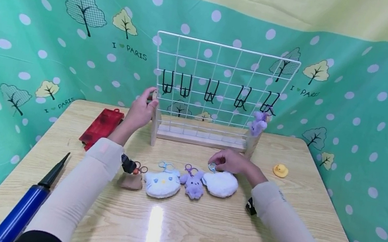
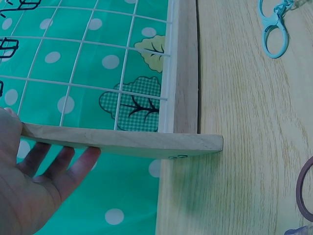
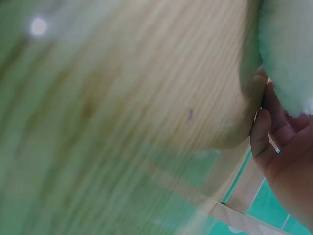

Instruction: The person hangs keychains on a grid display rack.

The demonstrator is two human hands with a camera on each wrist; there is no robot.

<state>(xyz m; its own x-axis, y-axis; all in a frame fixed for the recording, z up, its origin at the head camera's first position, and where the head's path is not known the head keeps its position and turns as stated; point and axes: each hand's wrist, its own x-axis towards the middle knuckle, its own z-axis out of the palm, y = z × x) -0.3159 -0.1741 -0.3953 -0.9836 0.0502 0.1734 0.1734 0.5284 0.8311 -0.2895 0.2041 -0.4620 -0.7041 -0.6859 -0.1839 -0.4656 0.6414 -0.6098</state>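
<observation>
My left hand (image 1: 142, 109) grips the wooden left upright (image 2: 122, 138) of a white wire grid rack (image 1: 216, 65), thumb on one side and fingers on the other. Black hooks (image 1: 211, 91) hang along the grid, and a purple plush keychain (image 1: 257, 125) dangles from the rightmost one. On the table, my right hand (image 1: 229, 161) pinches the light blue ring (image 1: 212, 167) of a white plush keychain (image 1: 221, 184). That plush fills the upper right corner of the right wrist view. Left of it lie a purple plush keychain (image 1: 193, 186) and a white cat-face plush keychain (image 1: 162, 183).
A brown plush keychain (image 1: 132, 181) lies by my left sleeve. Farther left are a red plastic case (image 1: 102, 126) and a blue hand pump (image 1: 23, 208). A yellow rubber duck (image 1: 280, 170) sits at the right; a patterned curtain (image 1: 370, 82) hangs behind.
</observation>
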